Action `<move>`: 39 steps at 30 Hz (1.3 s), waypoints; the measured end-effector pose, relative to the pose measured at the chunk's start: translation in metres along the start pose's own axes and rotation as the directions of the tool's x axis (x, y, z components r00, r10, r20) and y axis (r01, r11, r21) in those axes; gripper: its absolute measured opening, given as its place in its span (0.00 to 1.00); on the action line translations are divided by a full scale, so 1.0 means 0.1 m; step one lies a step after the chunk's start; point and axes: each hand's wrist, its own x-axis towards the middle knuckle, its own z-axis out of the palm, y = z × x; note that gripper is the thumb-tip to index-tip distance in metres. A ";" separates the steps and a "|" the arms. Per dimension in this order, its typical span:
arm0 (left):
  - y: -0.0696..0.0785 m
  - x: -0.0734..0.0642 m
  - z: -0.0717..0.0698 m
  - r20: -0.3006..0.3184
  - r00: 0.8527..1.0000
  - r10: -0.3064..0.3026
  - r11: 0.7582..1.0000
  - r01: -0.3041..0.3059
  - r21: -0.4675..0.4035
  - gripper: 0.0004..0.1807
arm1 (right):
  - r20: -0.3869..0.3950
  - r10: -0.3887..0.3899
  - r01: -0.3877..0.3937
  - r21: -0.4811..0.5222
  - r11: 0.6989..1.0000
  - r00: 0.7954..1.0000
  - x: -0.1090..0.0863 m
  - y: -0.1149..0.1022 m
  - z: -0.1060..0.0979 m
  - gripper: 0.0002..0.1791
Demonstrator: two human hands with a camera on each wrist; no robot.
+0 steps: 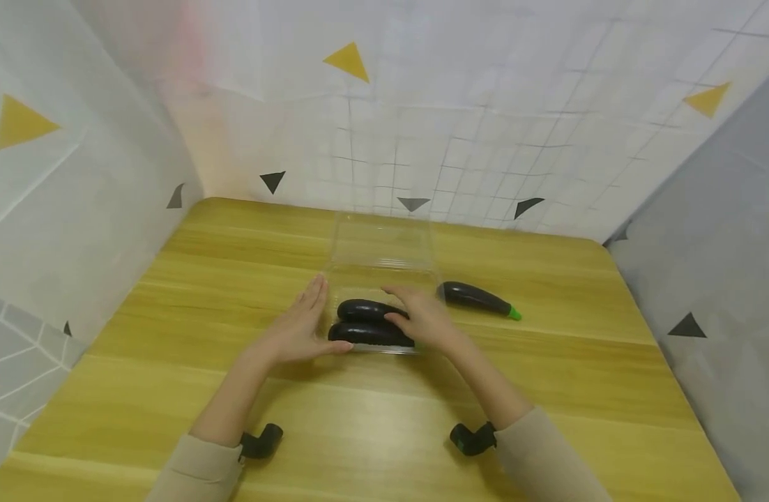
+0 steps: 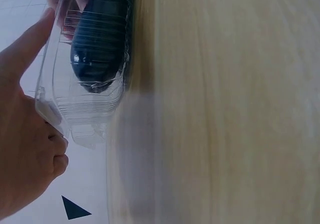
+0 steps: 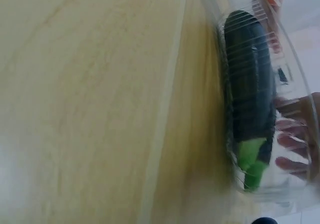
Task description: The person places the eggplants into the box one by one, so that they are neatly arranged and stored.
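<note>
A clear plastic clamshell box [image 1: 384, 351] stands on the table with its lid raised at the back. Two dark eggplants lie side by side in it: a front eggplant [image 1: 368, 333] and a rear eggplant [image 1: 362, 309]. My left hand [image 1: 293, 333] rests against the box's left side, fingers straight, thumb along the front rim. My right hand [image 1: 429, 322] reaches into the right part of the box and holds the rear eggplant's right end between thumb and fingers. In the right wrist view, the front eggplant [image 3: 247, 78] shows its green stem through the clear wall.
A third eggplant [image 1: 475, 298] lies on the table right of the box, its green stem pointing right. The wooden table [image 1: 233, 279] meets pale patterned sheets [image 1: 459, 139] at its back and sides.
</note>
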 end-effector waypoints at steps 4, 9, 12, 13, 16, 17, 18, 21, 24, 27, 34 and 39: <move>-0.01 -0.01 -0.02 -0.001 1.000 0.004 1.000 -0.004 0.007 0.68 | -0.137 -0.022 0.034 0.088 0.996 0.990 -0.07 0.01 -0.09 0.27; 0.00 -0.01 -0.04 0.007 1.000 0.005 1.000 -0.005 0.018 0.67 | -0.267 -0.095 0.155 0.215 0.964 0.959 -0.17 0.08 -0.19 0.25; 0.00 -0.02 -0.05 0.011 1.000 0.004 1.000 -0.004 0.017 0.67 | -0.294 -0.094 0.176 0.270 0.947 0.951 -0.23 0.12 -0.25 0.24; 0.00 -0.02 -0.05 0.012 1.000 0.002 1.000 -0.003 0.018 0.67 | -0.297 -0.088 0.176 0.285 0.942 0.951 -0.25 0.13 -0.26 0.24; 0.00 -0.01 -0.05 0.010 1.000 0.002 1.000 -0.003 0.021 0.67 | -0.296 -0.066 0.162 0.312 0.936 0.953 -0.29 0.16 -0.30 0.24; 0.00 -0.01 -0.05 0.010 1.000 0.000 1.000 -0.001 0.025 0.67 | -0.295 -0.060 0.157 0.319 0.935 0.954 -0.30 0.17 -0.32 0.23; 0.00 -0.01 -0.04 0.012 1.000 0.000 1.000 0.000 0.027 0.67 | -0.295 -0.057 0.156 0.324 0.933 0.954 -0.32 0.17 -0.33 0.23; 0.00 -0.01 -0.03 0.016 1.000 -0.002 1.000 0.001 0.027 0.67 | -0.299 -0.054 0.154 0.321 0.934 0.953 -0.35 0.20 -0.36 0.24; 0.00 -0.01 -0.03 0.021 1.000 -0.006 1.000 0.006 0.020 0.67 | -0.309 -0.059 0.161 0.317 0.935 0.949 -0.38 0.23 -0.38 0.24; 0.00 -0.01 -0.02 0.020 1.000 -0.006 1.000 0.006 0.012 0.68 | -0.316 -0.059 0.165 0.321 0.933 0.947 -0.42 0.27 -0.40 0.25; -0.01 0.00 -0.01 0.019 1.000 -0.006 1.000 0.006 0.015 0.67 | -0.311 -0.031 0.149 0.361 0.921 0.950 -0.51 0.32 -0.51 0.26; 0.00 -0.01 -0.01 0.021 1.000 -0.007 1.000 0.007 0.003 0.68 | -0.328 -0.062 0.182 0.349 0.919 0.943 -0.58 0.25 -0.66 0.25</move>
